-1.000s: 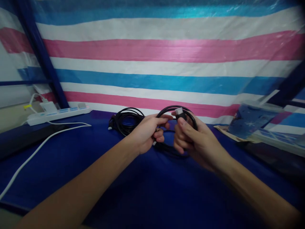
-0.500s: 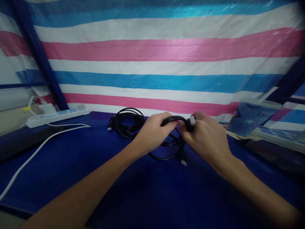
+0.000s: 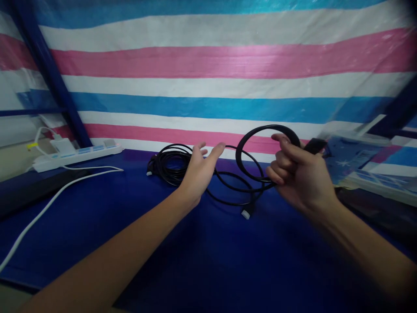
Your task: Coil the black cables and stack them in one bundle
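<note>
My right hand [image 3: 301, 176] is closed around a black cable [image 3: 243, 150] near its plug end, which sticks out to the right of my fist. The cable rises in a loop above the blue table cover [image 3: 202, 252]. More of it trails down to the cloth, where its other silver-tipped plug [image 3: 246, 214] lies. My left hand [image 3: 198, 169] hovers with fingers spread, holding nothing, just left of that loop. Behind my left hand lies a second black coiled cable [image 3: 169, 163].
A white power strip [image 3: 76, 155] with a charger plugged in sits at the back left, and a white cord [image 3: 48, 204] runs from it toward the front left edge. Blue packaged items [image 3: 353, 158] lie at the right. A striped tarp hangs behind.
My left hand has let go of the cable and opened. My right hand has pulled the plug end up and to the right, loosening the coil into a wide loop.
</note>
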A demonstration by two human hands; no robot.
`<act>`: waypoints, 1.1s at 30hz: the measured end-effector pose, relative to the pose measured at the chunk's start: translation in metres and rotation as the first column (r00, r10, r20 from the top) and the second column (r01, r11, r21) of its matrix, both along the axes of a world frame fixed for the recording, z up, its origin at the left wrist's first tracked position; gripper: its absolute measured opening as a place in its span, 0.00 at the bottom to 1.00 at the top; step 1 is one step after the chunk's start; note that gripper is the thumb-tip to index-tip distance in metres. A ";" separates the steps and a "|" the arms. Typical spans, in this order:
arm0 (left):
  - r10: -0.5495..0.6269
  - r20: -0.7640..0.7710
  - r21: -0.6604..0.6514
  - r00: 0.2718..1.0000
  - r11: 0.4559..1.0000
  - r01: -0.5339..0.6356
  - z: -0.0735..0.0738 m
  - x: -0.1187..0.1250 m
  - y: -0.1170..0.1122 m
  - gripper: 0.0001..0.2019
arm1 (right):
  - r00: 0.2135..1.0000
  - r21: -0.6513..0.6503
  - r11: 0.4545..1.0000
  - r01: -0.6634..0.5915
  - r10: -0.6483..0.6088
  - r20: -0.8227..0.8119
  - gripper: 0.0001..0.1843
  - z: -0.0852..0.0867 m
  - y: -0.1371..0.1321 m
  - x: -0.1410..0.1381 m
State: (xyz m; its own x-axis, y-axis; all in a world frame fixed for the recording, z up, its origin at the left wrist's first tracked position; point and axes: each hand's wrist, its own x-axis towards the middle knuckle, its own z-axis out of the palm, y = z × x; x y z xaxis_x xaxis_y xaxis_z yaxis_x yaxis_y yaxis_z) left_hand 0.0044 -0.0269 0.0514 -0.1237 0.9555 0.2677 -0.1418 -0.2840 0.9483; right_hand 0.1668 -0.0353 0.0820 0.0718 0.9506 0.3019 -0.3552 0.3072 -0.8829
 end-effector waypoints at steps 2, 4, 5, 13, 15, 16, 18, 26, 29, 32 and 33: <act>-0.256 0.133 -0.083 0.958 0.960 0.268 0.001 0.003 -0.004 0.27 | 1.000 -0.011 1.000 -0.010 0.011 0.029 0.12 -0.006 0.004 -0.001; -0.394 0.089 -0.058 0.915 0.915 0.400 0.001 0.008 -0.009 0.25 | 0.986 0.006 1.000 0.009 -0.010 0.167 0.22 -0.015 0.009 -0.004; -0.425 -0.002 -0.042 0.905 0.904 0.424 0.001 0.010 -0.011 0.23 | 0.960 0.048 0.998 0.032 -0.044 0.276 0.28 -0.020 0.011 -0.005; -0.214 -0.526 -0.013 0.823 0.970 0.244 -0.009 0.015 -0.010 0.03 | -0.116 0.551 0.832 0.061 -0.542 0.832 0.16 -0.029 0.002 -0.006; -0.046 -0.617 0.164 0.785 0.969 0.186 -0.009 0.014 -0.009 0.05 | -0.151 0.694 0.720 -0.020 -0.688 0.710 0.07 -0.024 -0.001 -0.004; 0.017 -0.638 0.232 0.770 0.958 0.171 -0.008 0.014 -0.010 0.06 | -0.075 0.716 0.695 -0.056 -0.719 0.691 0.05 -0.022 0.000 -0.003; 0.085 -0.633 0.320 0.769 0.934 0.160 -0.007 0.013 -0.013 0.06 | 0.183 0.609 0.791 -0.064 -0.590 0.786 0.04 -0.018 0.003 -0.001; 0.274 -0.301 0.429 0.913 0.895 -0.127 -0.004 0.007 -0.011 0.15 | 0.961 -0.017 0.999 0.047 -0.041 0.275 0.03 -0.004 0.014 0.011; 0.357 -0.232 0.302 0.905 0.911 -0.282 -0.004 -0.003 -0.001 0.20 | 0.996 -0.049 0.998 0.045 -0.041 0.083 0.04 0.004 0.013 0.019; 0.048 -0.103 -0.044 0.994 0.998 -0.053 -0.004 -0.005 0.004 0.32 | 0.998 -0.080 0.995 0.059 -0.057 0.022 0.05 0.005 0.014 0.019; -0.106 -0.011 -0.118 0.994 0.988 0.104 -0.004 -0.003 0.003 0.32 | 0.998 -0.084 0.995 0.054 -0.053 0.023 0.07 0.002 0.015 0.016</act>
